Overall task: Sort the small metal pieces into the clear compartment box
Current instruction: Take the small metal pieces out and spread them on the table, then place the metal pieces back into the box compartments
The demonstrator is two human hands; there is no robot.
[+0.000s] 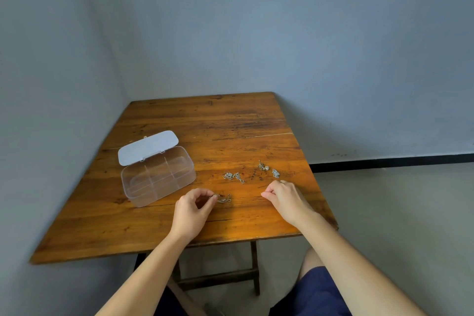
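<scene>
A clear compartment box (157, 177) stands on the wooden table (205, 136) with its lid (148, 147) tipped open at the back; its compartments look empty. My left hand (193, 209) pinches one end of a small chain piece (223, 198) that lies on the table just right of the box. My right hand (284, 197) rests on the table with curled fingers, thumb and forefinger pressed together; whether it holds something is unclear. Beyond the hands lie a silver chain cluster (233, 176), a gold-toned piece (263, 166) and a small silver piece (275, 173).
The table stands in a corner, with grey walls close at the left and back. Its right edge (320, 187) drops to a pale floor. My knees in dark shorts (315, 287) are under the near edge.
</scene>
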